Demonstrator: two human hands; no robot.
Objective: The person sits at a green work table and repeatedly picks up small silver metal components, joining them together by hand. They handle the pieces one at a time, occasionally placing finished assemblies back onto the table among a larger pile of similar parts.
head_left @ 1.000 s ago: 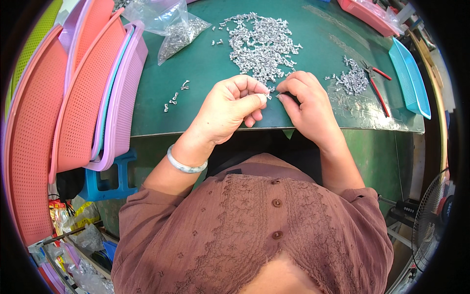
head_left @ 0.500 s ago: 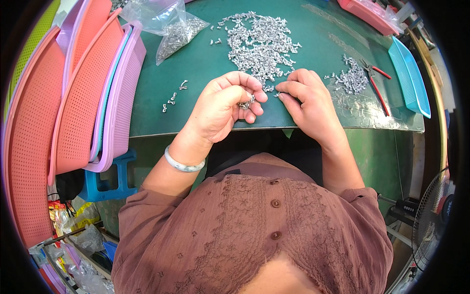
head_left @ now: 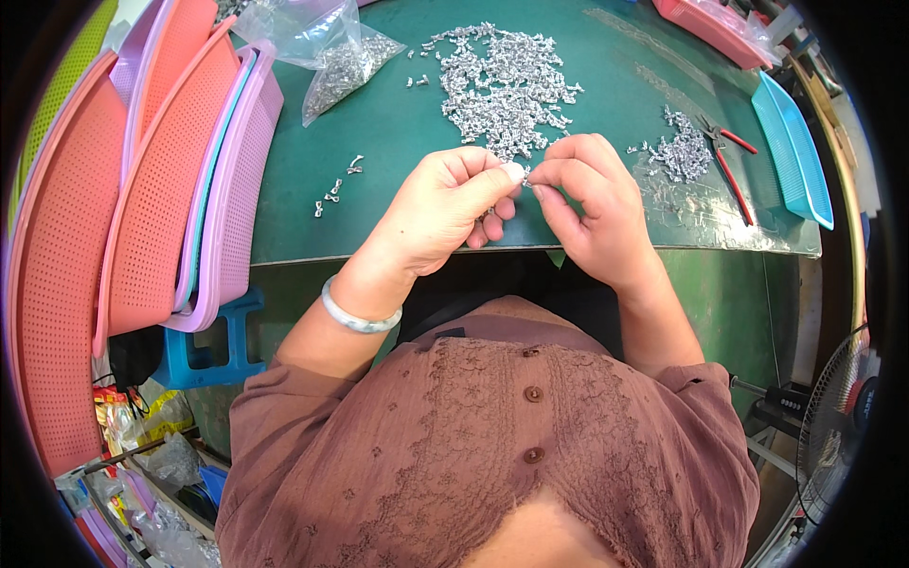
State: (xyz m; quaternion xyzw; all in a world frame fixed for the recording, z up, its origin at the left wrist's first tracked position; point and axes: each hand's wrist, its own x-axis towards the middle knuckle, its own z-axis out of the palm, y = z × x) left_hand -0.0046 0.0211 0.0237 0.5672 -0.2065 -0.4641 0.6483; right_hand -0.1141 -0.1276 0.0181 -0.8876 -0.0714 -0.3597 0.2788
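Over the near edge of the green table, my left hand (head_left: 461,201) pinches a small silvery metal piece (head_left: 526,178) between thumb and forefinger. Its other fingers curl inward, and whatever lies in that palm is hidden. My right hand (head_left: 594,204) meets it from the right, thumb and forefinger closed at the same small piece. Just beyond the fingertips spreads a large heap of small silvery metal pieces (head_left: 502,85). A few separate bow-shaped metal pieces (head_left: 331,194) lie to the left of my left hand.
A smaller heap of metal pieces (head_left: 684,150) lies at right, beside red-handled pliers (head_left: 729,175) and a blue basket (head_left: 793,147). A clear bag of pieces (head_left: 346,71) sits at back left. Stacked perforated baskets (head_left: 166,180) crowd the left side; a fan (head_left: 833,417) stands lower right.
My hands have come together. The left thumb has moved right and forward to pinch at the fingertips, covering the pieces seen in its palm. The right hand has shifted slightly toward it.
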